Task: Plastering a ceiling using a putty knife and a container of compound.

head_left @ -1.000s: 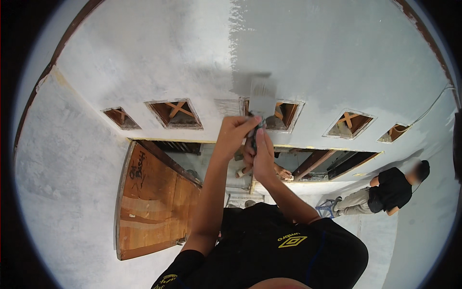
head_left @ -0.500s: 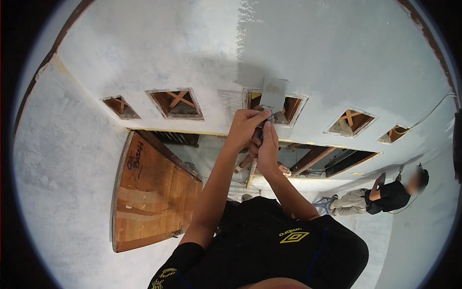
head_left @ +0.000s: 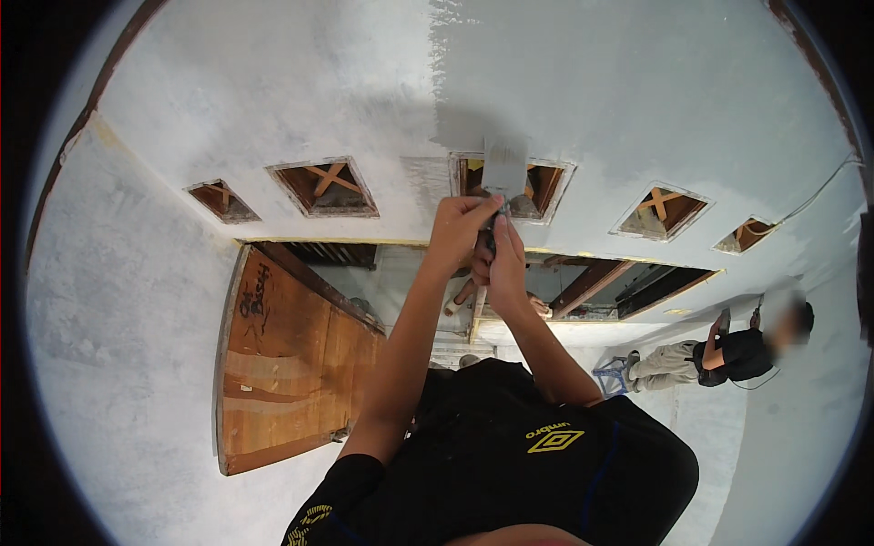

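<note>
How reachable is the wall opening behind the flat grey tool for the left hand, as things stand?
Likely yes: the left hand overlaps the lower left of the wall opening in view, upper left unblocked. But it grips the flat grey tool, which covers the middle; depth is hard to judge.

Left hand (head_left: pixel 452 235) and right hand (head_left: pixel 506 264) shared a grip on a flat grey tool (head_left: pixel 504 167)

Its broad end showed before a framed opening (head_left: pixel 546 188) in the wall (head_left: pixel 637 100); a wooden door (head_left: pixel 282 346) stood at left, a co-worker (head_left: pixel 739 355) in black at right.
</note>
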A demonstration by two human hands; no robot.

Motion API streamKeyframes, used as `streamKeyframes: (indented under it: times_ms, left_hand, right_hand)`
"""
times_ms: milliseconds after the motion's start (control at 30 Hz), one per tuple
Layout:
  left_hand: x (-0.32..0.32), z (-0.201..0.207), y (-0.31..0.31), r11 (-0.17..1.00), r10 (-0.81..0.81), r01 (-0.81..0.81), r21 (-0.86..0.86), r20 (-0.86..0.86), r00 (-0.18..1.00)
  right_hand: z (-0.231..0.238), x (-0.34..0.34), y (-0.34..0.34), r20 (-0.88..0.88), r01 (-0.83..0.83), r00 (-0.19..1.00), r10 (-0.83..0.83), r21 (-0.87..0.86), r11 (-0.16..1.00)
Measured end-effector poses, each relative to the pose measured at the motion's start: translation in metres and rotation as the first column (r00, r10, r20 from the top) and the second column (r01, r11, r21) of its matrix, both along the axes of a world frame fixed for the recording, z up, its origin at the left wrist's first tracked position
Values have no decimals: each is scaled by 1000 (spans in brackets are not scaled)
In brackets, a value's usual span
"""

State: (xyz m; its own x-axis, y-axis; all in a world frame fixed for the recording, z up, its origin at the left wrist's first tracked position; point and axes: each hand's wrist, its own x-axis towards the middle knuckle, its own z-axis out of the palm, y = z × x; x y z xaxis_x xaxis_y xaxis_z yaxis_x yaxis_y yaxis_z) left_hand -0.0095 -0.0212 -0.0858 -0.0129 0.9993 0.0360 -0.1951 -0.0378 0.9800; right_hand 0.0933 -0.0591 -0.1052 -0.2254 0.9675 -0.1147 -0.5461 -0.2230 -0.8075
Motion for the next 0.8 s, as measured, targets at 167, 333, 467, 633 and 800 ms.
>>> streamKeyframes:
  times_ms: [167,333,467,633,800]
  left_hand:
    - [13,7,-6,997,-24,24,71,-10,1000]
    - [22,48,-2,993,-54,59,100,-58,997]
    - [32,34,7,997,-58,64,36,-147,987]
    - [40,-1,1,999,-43,44,2,-198,979]
    - [53,-1,-12,991,-121,117,-57,-70,990]
  right_hand:
    - [4,11,-8,11,43,999,-43,39,998]
    - [28,23,6,-63,56,997,-47,152,987]
    - [14,31,11,-127,57,991,-46,81,995]
    - [-17,46,0,-48,87,995,-90,-57,995]
    - [-9,55,-17,5,141,990,-141,-29,990]
